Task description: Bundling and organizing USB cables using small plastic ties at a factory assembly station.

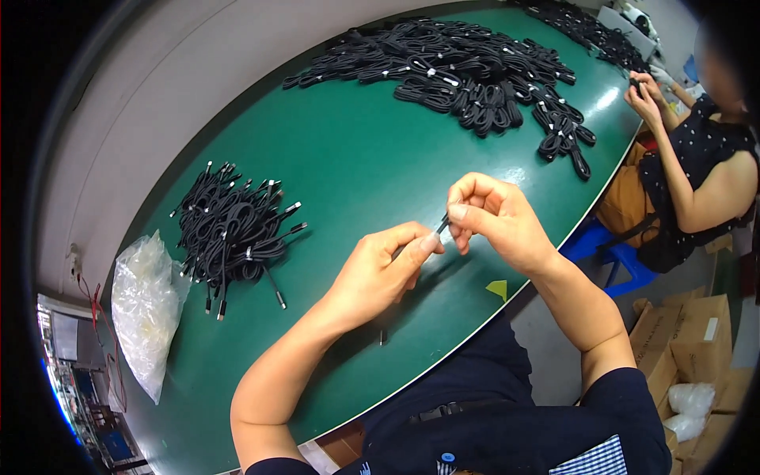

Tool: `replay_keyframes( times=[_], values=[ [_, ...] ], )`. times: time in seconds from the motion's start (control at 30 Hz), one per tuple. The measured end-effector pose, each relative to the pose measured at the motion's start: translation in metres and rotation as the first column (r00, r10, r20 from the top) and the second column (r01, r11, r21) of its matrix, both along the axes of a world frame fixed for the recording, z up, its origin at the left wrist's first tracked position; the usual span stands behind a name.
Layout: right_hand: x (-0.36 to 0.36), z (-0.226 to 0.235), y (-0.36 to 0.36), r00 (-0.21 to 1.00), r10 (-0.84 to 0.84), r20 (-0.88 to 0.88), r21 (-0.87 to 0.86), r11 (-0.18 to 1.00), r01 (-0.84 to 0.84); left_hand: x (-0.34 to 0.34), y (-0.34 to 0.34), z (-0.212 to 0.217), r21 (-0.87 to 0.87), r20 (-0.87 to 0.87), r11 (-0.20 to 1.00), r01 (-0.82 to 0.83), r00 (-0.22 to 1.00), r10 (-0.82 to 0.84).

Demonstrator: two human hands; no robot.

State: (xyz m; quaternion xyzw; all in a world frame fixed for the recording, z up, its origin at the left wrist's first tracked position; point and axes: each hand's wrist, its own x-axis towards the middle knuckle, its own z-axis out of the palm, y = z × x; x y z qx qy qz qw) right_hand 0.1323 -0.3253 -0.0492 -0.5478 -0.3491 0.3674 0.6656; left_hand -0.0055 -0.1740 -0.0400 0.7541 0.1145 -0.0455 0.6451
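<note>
Clock: I take the working hands as its centre, with twelve straight ahead of the person.
Held piece: a thin dark piece, slanting between the two hands above the green counter; it is too small to tell exactly what it is.
Left hand: the left hand has a narrow grip, thumb and forefinger pinching the lower end of the piece.
Right hand: the right hand has a narrow grip too, thumb and curled forefinger meeting at the upper end.
Loose cables: a tangled heap of black cables with metal plugs, at nine o'clock.
Clear bag: a crumpled plastic bag beside that heap, between eight and nine.
Coiled cables: a broad spread of bundled black cables, at twelve.
Counter marks: a yellow-green patch near five o'clock; a small metallic bit at seven.
Neighbour: a seated co-worker in a dotted black top, between two and three, fingers around something small and dark.
Floor: cardboard boxes at four o'clock.
</note>
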Motion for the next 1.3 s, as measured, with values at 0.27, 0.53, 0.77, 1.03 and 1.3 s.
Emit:
replay_keyframes(
  times=[0.27,0.53,0.77,1.03,1.3],
  values=[
    [-0.021,0.0,-0.01,0.998,0.025,-0.058,0.05,0.998,-0.023,-0.002,-0.011,0.001,-0.073,0.102,0.996,0.046,0.994,-0.038],
    [-0.015,-0.019,0.002,0.995,0.092,-0.034,-0.095,0.991,-0.095,-0.009,-0.004,-0.009,0.199,0.134,0.979,-0.042,0.991,0.015],
    [0.133,-0.042,0.009,0.023,-0.133,0.991,0.103,0.855,0.508,-0.023,0.076,0.038,0.742,0.652,-0.16,-0.651,0.756,-0.054],
    [0.153,-0.039,0.02,-0.089,-0.276,0.957,0.286,0.848,0.446,-0.051,0.158,-0.016,0.93,0.367,-0.16,-0.331,0.861,0.351],
    [0.068,0.019,0.022,0.946,-0.162,0.282,0.019,0.986,0.163,0.006,0.048,0.015,0.348,0.377,0.904,-0.247,0.92,0.107]
  ],
)
